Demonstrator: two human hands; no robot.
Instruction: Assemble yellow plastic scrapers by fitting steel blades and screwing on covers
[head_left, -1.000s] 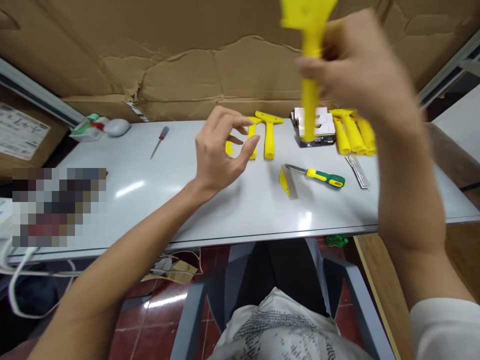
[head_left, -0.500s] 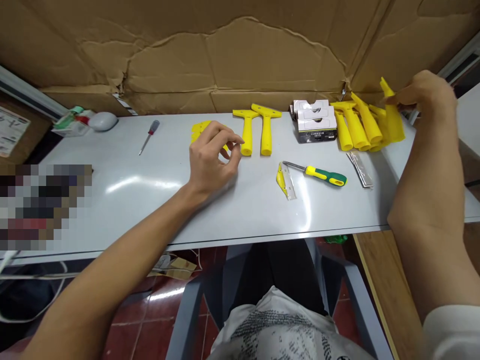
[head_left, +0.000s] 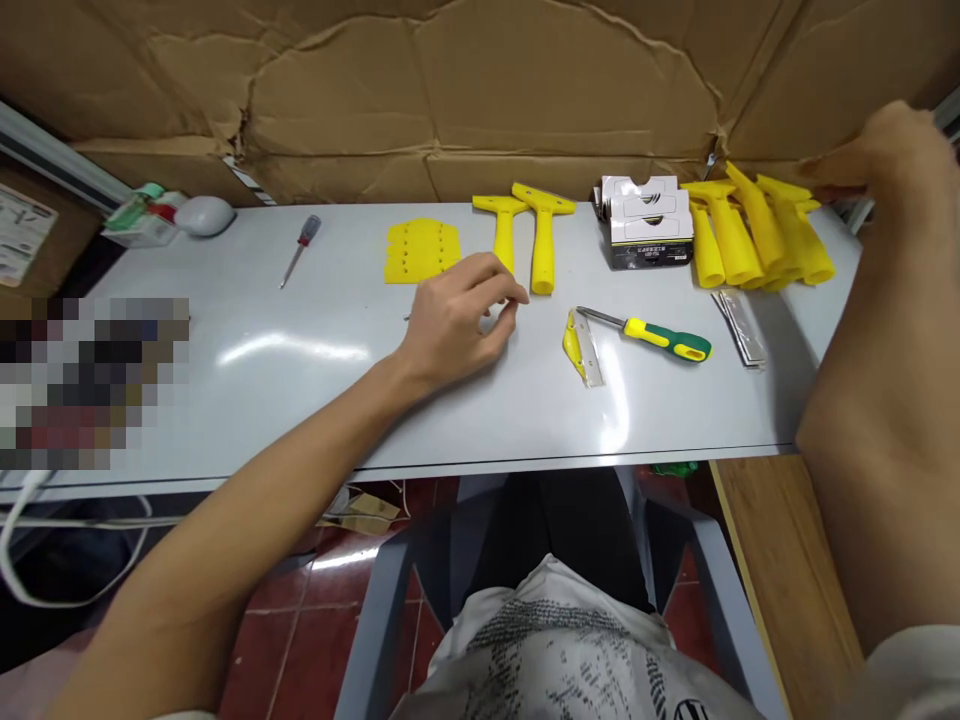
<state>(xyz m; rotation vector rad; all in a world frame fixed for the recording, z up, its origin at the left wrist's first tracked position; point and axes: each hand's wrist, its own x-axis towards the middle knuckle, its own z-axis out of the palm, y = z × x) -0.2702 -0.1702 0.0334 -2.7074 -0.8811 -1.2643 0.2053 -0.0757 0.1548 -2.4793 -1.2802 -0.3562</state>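
My left hand [head_left: 466,322] rests on the table, fingers curled and thumb and index tips close together; anything held there is too small to make out. Just beyond it are two yellow scraper handles [head_left: 543,250] with T-shaped heads and a flat yellow plastic piece [head_left: 422,250] with small holes. My right hand [head_left: 885,150], blurred, hovers at the far right with fingers stretched out, beside a pile of yellow scraper handles [head_left: 765,235]. Between the hands lie a green-and-yellow screwdriver [head_left: 667,340] and a yellow piece with a clear-wrapped blade [head_left: 583,348].
Black-and-white small boxes [head_left: 649,225] stand against the cardboard wall [head_left: 337,100]. Wrapped blades [head_left: 740,328] lie near the right. A small screwdriver [head_left: 300,250], a white mouse [head_left: 204,216] and a small carton [head_left: 146,215] sit at the left. The table edge [head_left: 510,465] runs in front.
My right hand has let go of the yellow scraper handle, which now lies on the pile, and has drawn up and right. The view has shifted; my left hand moved slightly right, uncovering the flat yellow piece.
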